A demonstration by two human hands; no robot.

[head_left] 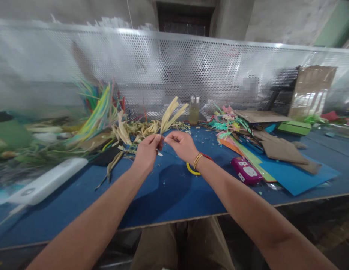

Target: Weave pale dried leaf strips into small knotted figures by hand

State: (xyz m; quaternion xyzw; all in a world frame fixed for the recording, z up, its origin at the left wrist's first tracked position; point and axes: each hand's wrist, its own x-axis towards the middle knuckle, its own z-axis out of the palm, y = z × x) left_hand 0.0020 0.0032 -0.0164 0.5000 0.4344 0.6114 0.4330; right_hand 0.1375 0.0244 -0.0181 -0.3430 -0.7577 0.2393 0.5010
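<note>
Over the middle of the blue table, my left hand (148,150) is closed in a pinch round the lower end of a bunch of pale yellow strips (169,115), which look like dried corn husk. The strips fan upward above the fingers. Close beside it, my right hand (182,145) is closed too, thumb and fingertips pinched together near the base of the bunch. What lies between those fingertips is too small to make out. A yellow ring (191,171) on the table shows partly behind my right wrist, which wears a gold bracelet (197,161).
More dried husk pieces (124,127) lie behind my left hand. A white power strip (50,180) is at left, near colourful strips (97,112). At right are a purple packet (245,171), blue sheets (300,176) and cardboard (285,151). A glass bottle (194,112) stands before a perforated metal panel (219,63).
</note>
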